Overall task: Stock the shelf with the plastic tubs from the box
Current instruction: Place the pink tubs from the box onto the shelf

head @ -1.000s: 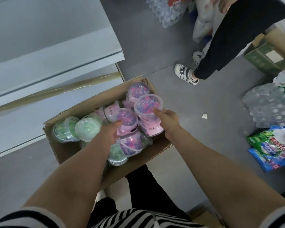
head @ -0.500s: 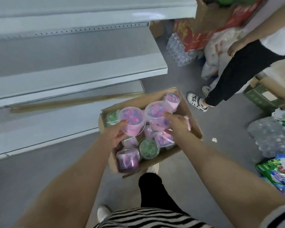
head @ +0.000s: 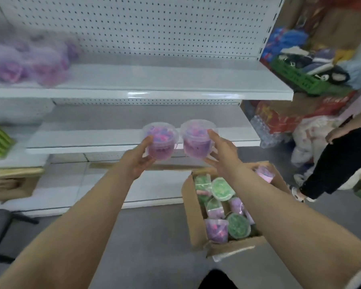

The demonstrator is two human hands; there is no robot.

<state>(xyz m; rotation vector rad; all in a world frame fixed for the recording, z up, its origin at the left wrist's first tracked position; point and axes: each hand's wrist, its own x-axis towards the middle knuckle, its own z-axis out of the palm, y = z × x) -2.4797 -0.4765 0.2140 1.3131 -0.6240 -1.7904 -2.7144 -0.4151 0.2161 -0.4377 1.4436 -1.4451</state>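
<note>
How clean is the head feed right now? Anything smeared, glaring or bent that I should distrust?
Head view: the purple items on the upper shelf are motion-smeared, their shape unreadable; the two pink tubs, left and right, are soft but legible; a small glare streak sits on the upper shelf's front lip; wide-angle bending stretches the forearms; lighting is flat, shadows faint.
</note>
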